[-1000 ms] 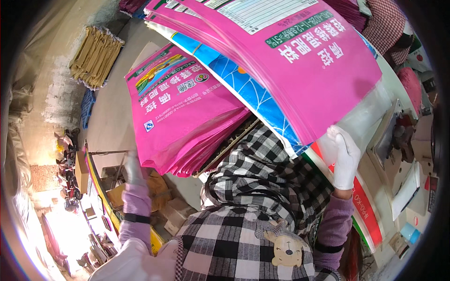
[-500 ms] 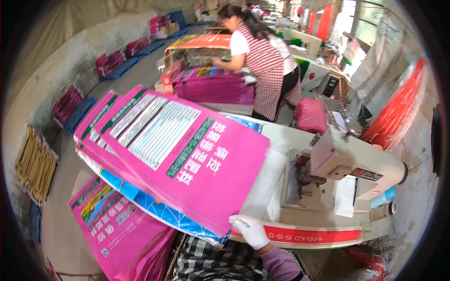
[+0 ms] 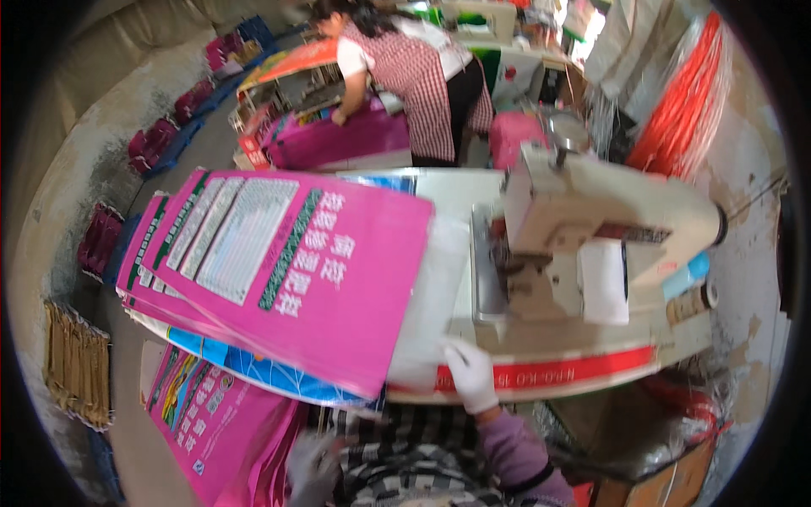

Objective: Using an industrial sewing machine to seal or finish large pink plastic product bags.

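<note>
Passage lies over the translucent liner (image 3: 435,291); sewing machine (image 3: 583,207) blocks right, pink sacks (image 3: 359,279) left.

Grey floor (image 3: 203,150) along a blotchy left-hand wall (image 3: 106,150) (beige sheeting (image 3: 127,63) above it), patchy right-hand wall (image 3: 752,144) opposite.

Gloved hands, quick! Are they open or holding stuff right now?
Left hand: blurred, can't tell.
Right hand: at the red-striped table edge; grip can't be told.

Table (image 3: 549,342) with sewing machine (image 3: 583,203) and sacks (image 3: 355,270)
</note>
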Demonstrator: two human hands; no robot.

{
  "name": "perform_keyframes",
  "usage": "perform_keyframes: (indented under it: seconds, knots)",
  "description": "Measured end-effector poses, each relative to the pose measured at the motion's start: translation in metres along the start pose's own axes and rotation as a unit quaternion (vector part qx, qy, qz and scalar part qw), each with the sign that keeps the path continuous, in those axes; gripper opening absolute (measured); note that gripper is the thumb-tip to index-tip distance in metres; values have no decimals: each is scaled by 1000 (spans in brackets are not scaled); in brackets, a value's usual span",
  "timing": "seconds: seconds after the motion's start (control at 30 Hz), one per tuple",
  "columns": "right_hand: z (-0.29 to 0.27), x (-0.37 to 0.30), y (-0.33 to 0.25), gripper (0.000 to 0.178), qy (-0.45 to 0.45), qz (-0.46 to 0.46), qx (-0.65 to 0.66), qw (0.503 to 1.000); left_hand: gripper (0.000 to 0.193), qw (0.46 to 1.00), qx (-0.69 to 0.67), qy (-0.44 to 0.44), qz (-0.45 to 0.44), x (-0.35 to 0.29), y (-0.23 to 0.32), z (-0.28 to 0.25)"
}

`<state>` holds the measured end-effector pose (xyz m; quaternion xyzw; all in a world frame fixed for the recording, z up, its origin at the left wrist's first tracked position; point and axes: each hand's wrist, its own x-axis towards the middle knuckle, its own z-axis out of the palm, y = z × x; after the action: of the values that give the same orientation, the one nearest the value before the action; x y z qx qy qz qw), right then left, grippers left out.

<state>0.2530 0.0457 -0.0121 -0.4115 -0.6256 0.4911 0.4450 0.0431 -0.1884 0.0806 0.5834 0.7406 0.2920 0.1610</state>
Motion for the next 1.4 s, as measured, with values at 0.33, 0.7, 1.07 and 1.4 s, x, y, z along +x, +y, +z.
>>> perform_keyframes:
  seconds: [0.33,0.7,1.07,1.4]
  knots:
    - [-48,0,-14,22,84,153,2,985,17,972,-217,-86,22,182,-30,106]
    - [-21,7,-4,58,-125,413,161,887,24,924,-4,-10,382,160,2,74]
    - [21,-17,8,20,-93,257,198,941,23,930,-145,-317,115,169,1,65]
    - [-21,-10,-4,17,-19,127,-313,941,15,963,-194,-68,177,201,-23,89]
